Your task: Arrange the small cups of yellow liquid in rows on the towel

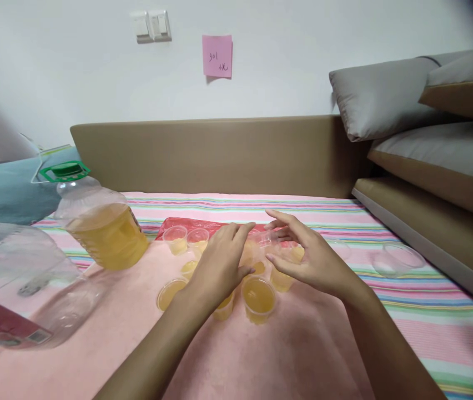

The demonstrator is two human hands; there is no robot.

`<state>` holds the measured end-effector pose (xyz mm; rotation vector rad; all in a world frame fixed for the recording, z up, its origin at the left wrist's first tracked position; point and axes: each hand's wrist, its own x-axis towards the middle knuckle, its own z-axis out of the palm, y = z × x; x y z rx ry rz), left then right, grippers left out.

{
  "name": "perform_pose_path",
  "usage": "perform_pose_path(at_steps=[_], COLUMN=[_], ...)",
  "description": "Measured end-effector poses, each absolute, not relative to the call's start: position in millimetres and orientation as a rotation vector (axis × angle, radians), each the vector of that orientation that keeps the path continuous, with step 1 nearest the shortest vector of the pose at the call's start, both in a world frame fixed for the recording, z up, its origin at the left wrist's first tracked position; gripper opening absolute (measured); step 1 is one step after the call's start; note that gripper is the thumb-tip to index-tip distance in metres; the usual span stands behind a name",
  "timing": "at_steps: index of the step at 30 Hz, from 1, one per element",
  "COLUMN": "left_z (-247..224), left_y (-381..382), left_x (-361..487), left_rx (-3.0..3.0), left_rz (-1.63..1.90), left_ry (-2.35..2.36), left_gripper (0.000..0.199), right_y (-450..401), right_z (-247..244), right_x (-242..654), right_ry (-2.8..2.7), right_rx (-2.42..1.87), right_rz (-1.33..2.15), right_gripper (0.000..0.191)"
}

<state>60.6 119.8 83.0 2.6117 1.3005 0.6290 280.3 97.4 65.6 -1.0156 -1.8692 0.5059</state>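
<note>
Several clear plastic cups with yellow liquid stand on a pink cloth [128, 328]. My left hand [224, 261] is over the middle of the group, fingers stretched forward, with no held object visible. To its right, my right hand [303, 253] has its thumb and fingers apart, beside a clear cup [266, 240]; whether it touches that cup is unclear. The front cup [258, 299] stands between my forearms, and another cup [170, 294] is left of my left wrist. Two more cups, one a back-left cup [175, 240], stand near a red plastic sheet [215, 224]. My hands hide part of the group.
A large bottle of yellow liquid [109, 233] with a green cap stands at the left, near an emptier clear bottle [65, 311] lying down. Clear lids or cups [398, 260] lie right on the striped sheet [440, 311]. Grey cushions [386, 94] are stacked back right.
</note>
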Motion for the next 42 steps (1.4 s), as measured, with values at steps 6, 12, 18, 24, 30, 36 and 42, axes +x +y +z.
perform_pose_path(at_steps=[6, 12, 18, 24, 30, 36, 42], left_z=[81.3, 87.7, 87.9, 86.5, 86.0, 86.0, 84.1], left_y=[121.1, 119.5, 120.1, 121.4, 121.4, 122.2, 121.1], left_x=[58.2, 58.9, 60.0, 60.3, 62.0, 63.3, 61.0], left_rx=[2.653, 2.662, 2.671, 2.673, 2.668, 2.671, 2.681], left_rz=[0.610, 0.602, 0.570, 0.555, 0.529, 0.505, 0.507], left_ry=[1.273, 1.265, 1.294, 1.305, 1.321, 1.332, 1.310], left_gripper=[0.083, 0.083, 0.076, 0.079, 0.082, 0.079, 0.089], right_y=[99.9, 100.8, 99.1, 99.3, 103.3, 102.0, 101.5], right_z=[67.5, 66.7, 67.5, 61.8, 62.1, 64.4, 66.8], right_x=[279.9, 280.3, 281.2, 283.3, 283.9, 282.3, 284.2], right_ry=[-1.864, -1.703, -1.735, -1.788, -1.827, -1.821, -1.899], right_rx=[-1.018, -1.120, -1.101, -1.123, -1.041, -1.061, -1.007], right_rz=[0.440, 0.482, 0.548, 0.504, 0.396, 0.352, 0.298], right_gripper=[0.028, 0.033, 0.057, 0.082, 0.059, 0.062, 0.028])
